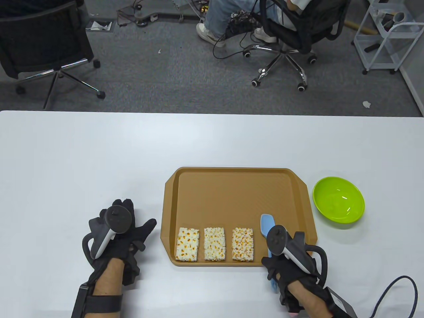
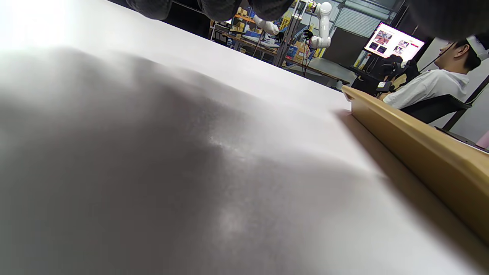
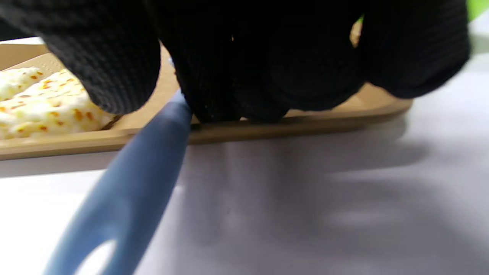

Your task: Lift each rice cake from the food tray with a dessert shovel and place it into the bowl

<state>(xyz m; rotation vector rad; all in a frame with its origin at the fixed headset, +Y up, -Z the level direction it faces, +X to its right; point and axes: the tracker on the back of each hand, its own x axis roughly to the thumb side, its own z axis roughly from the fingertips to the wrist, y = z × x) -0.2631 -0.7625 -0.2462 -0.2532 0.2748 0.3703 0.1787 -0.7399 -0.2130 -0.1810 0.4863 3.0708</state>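
Three rice cakes lie in a row along the near side of the brown food tray (image 1: 232,185): one on the left (image 1: 187,244), one in the middle (image 1: 214,243), one on the right (image 1: 242,244). The blue dessert shovel (image 1: 267,224) lies with its blade in the tray right of the cakes and its handle (image 3: 126,198) over the near rim. My right hand (image 1: 285,261) curls its fingers (image 3: 244,65) round the handle at the rim. The green bowl (image 1: 338,199) stands right of the tray, with nothing in it. My left hand (image 1: 127,228) rests flat on the table left of the tray.
The tray's left rim (image 2: 416,152) runs close by my left hand. A black cable (image 1: 397,291) trails from my right wrist at the table's near right corner. Beyond the far table edge are office chairs (image 1: 285,29) and a seated person (image 2: 435,84).
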